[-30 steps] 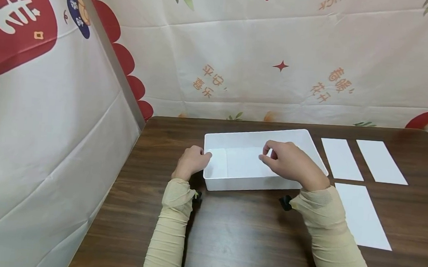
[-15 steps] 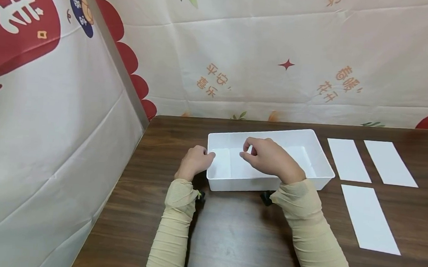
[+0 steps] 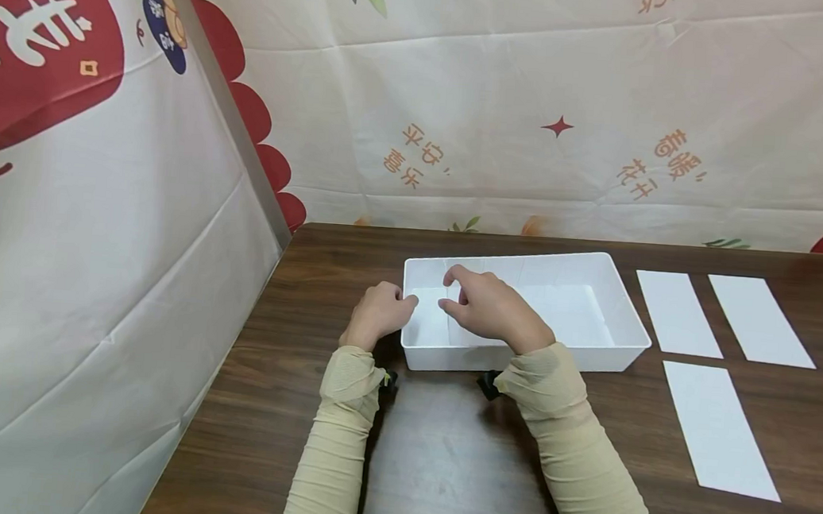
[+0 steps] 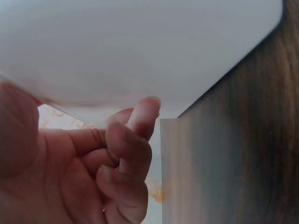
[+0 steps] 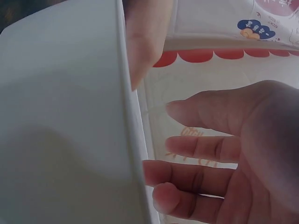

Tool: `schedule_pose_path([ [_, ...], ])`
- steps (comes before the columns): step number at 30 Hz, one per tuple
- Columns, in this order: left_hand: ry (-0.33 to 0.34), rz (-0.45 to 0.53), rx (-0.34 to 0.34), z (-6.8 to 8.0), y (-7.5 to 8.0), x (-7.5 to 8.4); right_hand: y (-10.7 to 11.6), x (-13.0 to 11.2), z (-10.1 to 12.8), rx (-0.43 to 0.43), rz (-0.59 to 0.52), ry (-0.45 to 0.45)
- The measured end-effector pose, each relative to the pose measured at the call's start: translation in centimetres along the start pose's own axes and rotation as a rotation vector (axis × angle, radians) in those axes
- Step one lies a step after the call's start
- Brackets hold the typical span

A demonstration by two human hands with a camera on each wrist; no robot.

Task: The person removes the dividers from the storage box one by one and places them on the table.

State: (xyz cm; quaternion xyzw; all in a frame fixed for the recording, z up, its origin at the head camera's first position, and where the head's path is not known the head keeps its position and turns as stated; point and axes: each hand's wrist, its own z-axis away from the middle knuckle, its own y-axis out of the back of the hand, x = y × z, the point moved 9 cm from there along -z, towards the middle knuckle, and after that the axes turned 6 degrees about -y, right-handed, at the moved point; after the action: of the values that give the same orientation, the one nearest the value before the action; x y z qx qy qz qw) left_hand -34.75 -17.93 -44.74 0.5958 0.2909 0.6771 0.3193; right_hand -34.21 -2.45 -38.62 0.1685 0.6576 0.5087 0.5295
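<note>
A white rectangular box (image 3: 579,312) with low walls stands on the table. My left hand (image 3: 381,312) grips its left end, the thumb over the rim; in the left wrist view the curled fingers (image 4: 133,149) lie against the outer wall. Above the left part of the box is my right hand (image 3: 487,306), thumb and fingers apart with nothing visible between them. In the right wrist view these fingers (image 5: 201,149) are near the box wall. A faint line crosses the box floor near its left end; whether it is a sheet's edge cannot be told.
On the dark wooden table (image 3: 433,465), three white rectangular cards lie right of the box: one back card (image 3: 678,314), another back card (image 3: 761,320) and a larger-looking front card (image 3: 720,430). Printed cloth (image 3: 503,72) hangs behind and to the left.
My right hand has moved left across the box, its thumb and forefinger spreading wider apart. The left hand stays at the box's left rim. The view has shifted slightly.
</note>
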Motion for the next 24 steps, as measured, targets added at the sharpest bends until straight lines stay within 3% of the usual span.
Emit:
schedule_pose_path([
  [13,0.016,0.015,-0.046,-0.1,-0.1,0.1,-1.5,-0.7,-0.3,-0.002,0.034,0.038],
  [24,0.015,-0.002,-0.031,0.0,0.1,0.1,-2.3,-0.7,-0.6,-0.009,0.069,0.018],
])
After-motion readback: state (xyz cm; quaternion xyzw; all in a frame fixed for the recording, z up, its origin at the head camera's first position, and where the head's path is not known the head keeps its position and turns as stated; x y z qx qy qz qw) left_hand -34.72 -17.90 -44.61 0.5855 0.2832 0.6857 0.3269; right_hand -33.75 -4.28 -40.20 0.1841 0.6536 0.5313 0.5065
